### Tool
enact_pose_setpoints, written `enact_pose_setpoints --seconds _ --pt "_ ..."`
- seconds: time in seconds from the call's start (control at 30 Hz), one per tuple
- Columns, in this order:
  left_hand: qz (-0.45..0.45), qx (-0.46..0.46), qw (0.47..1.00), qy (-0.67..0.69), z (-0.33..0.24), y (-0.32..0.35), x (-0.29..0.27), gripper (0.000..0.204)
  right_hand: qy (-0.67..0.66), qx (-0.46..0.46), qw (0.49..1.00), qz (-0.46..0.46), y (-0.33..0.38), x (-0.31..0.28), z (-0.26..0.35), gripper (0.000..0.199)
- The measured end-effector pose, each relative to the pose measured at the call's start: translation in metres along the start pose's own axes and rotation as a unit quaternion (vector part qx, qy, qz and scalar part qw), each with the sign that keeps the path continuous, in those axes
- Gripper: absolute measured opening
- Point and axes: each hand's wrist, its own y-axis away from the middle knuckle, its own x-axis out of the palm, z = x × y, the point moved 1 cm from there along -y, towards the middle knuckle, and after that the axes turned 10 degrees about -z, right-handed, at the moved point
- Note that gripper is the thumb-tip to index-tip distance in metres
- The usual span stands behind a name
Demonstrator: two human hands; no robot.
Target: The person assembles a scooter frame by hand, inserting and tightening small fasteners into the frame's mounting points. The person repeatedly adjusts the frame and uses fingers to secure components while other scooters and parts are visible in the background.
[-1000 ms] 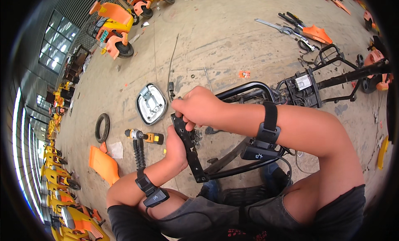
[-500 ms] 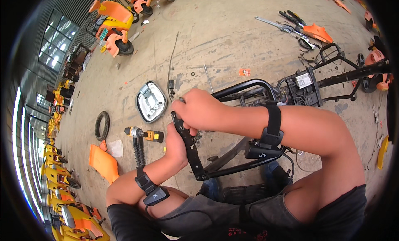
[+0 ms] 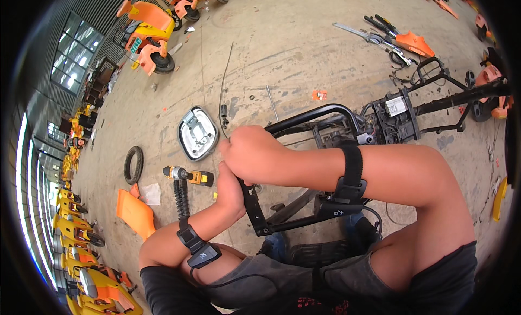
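Note:
A black metal scooter frame (image 3: pixel 320 117) lies on the concrete floor in front of me. My right hand (image 3: pixel 251 153) is closed over the near end of its tube, just above a black bracket (image 3: pixel 254 209). Beneath it, my left hand (image 3: pixel 230 191) presses against the same bracket from the left, fingers hidden behind the right hand. Both wrists carry black strap devices. What the fingers pinch is hidden.
A headlight housing (image 3: pixel 196 132) lies left of the hands, with a cordless drill (image 3: pixel 189 175), a small tyre (image 3: pixel 133 164) and an orange panel (image 3: pixel 135 213) nearby. Thin rods, loose tools (image 3: pixel 374 35) and orange scooters (image 3: pixel 146 19) lie farther off.
Both hands have stayed on the frame's near end; the right hand has shifted slightly along the tube. Nothing else has moved.

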Motion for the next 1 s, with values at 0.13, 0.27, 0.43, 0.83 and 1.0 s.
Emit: enact_pose_setpoints --seconds 0.13,0.27,0.43,0.83,1.0 --pt "0.016 0.026 1.0 0.004 -0.001 0.001 0.0 0.042 -0.094 0.114 0.989 0.011 -0.003 -0.006 -0.004 0.043" --pt "0.011 0.001 1.0 0.009 0.002 -0.002 -0.005 0.043 -0.043 -0.015 0.999 -0.025 0.006 0.0 -0.006 0.041" --pt "-0.068 -0.049 0.995 0.052 -0.013 0.017 0.018 0.045 0.014 -0.245 0.967 -0.072 0.042 0.006 -0.035 0.026" --pt "-0.044 -0.016 0.999 0.003 0.001 -0.003 0.0 0.045 0.078 -0.289 0.938 0.175 0.101 0.007 -0.082 0.047" --pt "-0.034 -0.012 0.999 0.004 -0.001 0.0 0.001 0.048 0.12 -0.243 0.935 0.228 0.099 0.01 -0.084 0.049"
